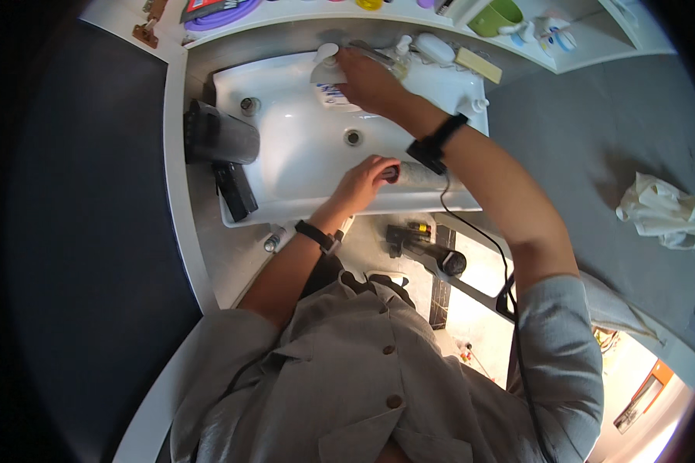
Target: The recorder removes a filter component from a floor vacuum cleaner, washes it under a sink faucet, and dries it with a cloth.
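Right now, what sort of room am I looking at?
Probably a bathroom or washroom: there is a white washbasin with a round drain, and a white pump bottle at the right hand.

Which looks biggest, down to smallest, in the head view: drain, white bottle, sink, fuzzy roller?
1. Sink
2. White bottle and fuzzy roller: partly hidden, too close to rank
3. Drain

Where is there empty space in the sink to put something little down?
The sink has a bare patch between the grey container and the drain. A gap around the drain separates the right hand from the left hand and grey roller. The back rim is crowded: pump bottle, white oval case, yellow block.
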